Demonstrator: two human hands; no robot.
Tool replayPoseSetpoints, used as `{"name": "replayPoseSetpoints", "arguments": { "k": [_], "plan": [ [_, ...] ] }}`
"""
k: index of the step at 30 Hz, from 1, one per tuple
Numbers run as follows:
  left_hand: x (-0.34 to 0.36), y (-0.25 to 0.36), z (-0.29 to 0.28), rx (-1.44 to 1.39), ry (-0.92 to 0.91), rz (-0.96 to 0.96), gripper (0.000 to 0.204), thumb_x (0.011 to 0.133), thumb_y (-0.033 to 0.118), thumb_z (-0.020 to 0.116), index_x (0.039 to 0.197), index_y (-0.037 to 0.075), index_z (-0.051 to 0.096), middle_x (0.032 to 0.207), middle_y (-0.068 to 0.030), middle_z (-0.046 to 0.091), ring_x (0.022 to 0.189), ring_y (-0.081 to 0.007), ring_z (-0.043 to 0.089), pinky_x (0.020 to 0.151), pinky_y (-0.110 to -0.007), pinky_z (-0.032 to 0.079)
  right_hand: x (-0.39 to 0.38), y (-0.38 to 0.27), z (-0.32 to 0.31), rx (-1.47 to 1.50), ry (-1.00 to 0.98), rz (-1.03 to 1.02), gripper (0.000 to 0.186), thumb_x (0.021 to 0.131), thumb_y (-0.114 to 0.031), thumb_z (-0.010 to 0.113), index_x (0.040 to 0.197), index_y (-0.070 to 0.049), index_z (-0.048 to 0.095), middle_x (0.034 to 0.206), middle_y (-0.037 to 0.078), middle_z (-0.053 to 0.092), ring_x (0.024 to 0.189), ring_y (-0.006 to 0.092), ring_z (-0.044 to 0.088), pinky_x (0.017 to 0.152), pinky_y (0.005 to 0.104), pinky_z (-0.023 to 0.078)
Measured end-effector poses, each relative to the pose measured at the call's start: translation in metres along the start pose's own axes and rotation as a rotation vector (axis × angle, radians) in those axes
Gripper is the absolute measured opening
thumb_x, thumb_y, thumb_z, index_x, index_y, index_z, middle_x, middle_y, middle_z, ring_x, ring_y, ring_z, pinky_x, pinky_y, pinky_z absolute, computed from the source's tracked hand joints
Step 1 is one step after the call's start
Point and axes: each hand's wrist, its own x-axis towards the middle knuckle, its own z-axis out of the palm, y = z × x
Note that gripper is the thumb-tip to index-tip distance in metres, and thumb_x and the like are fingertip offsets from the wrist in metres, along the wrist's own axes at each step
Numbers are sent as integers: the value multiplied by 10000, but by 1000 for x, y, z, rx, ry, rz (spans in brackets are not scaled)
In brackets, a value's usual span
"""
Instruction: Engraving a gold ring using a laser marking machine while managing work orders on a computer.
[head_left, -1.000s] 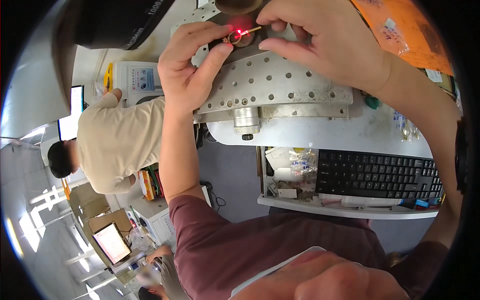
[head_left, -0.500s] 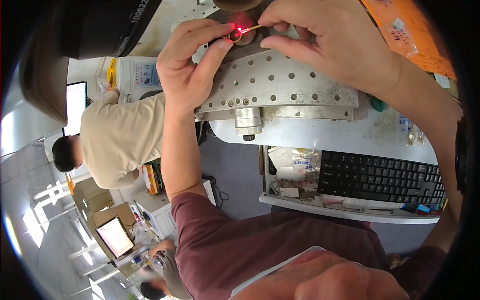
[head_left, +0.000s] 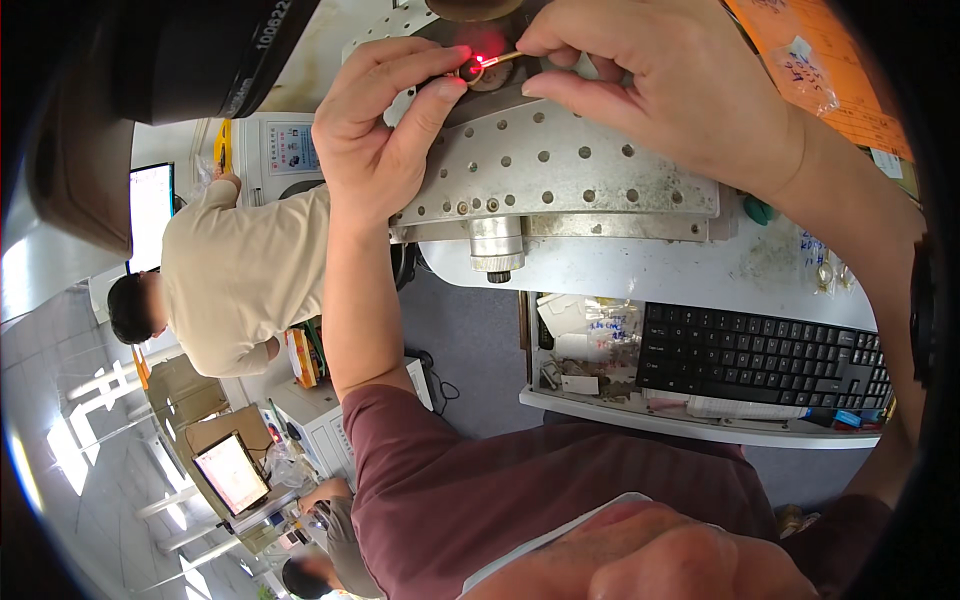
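Observation:
At the top middle, my left hand (head_left: 375, 135) pinches a small gold-coloured ring (head_left: 481, 75) between thumb and forefinger. My right hand (head_left: 690, 95) comes in from the right and holds a thin gold-coloured rod (head_left: 503, 57) at the forefinger's tip; the thumb stands apart below. The rod's far end meets the ring's upper edge, where a bright red light glows. Fine details of the ring are too small to make out. Both hands are above a perforated metal plate (head_left: 560, 175), under a round brass-coloured machine part (head_left: 474, 8).
A metal adjusting knob (head_left: 497, 250) juts from the plate's near side. Below, a drawer (head_left: 700, 428) holds a black keyboard (head_left: 760, 350) and small bags. A black cylinder (head_left: 215, 60) hangs upper left. Orange paper (head_left: 850, 90) lies upper right. A co-worker (head_left: 245, 270) works at left.
My hands stay nearly in place. The red glow at the ring has shifted slightly and the bright stretch along the rod has shrunk.

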Motion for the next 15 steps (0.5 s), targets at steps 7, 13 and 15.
{"name": "replayPoseSetpoints", "arguments": {
  "k": [7, 13, 15],
  "plan": [
    [0, -3, 4, -13, 18, 6, 210, 860, 18, 826, 1067, -1, 795, 1023, -113, 739, 950, -207, 692, 852, -301, 533, 3, -4, -6, 16, -46, 51, 260, 870, -143, 800, 1034, -29, 634, 856, 110, 650, 747, 312, 684, 634, 399, 549],
    [4, -7, -5, -64, -25, 21, 430, 790, 131, 905, 1168, -4, 751, 1217, -146, 677, 1125, -246, 649, 974, -356, 511, 7, -3, -10, 27, -88, 93, 307, 867, -164, 807, 1074, -42, 615, 857, 117, 640, 769, 331, 687, 632, 414, 546],
    [3, -14, -12, -28, -71, -1, 673, 717, 227, 967, 1287, 0, 691, 1310, -156, 620, 1211, -265, 606, 1044, -379, 481, 6, -2, -10, -145, -203, 108, 336, 879, -196, 799, 1116, -28, 630, 919, 135, 678, 803, 290, 710, 649, 411, 549]
  ]
}}
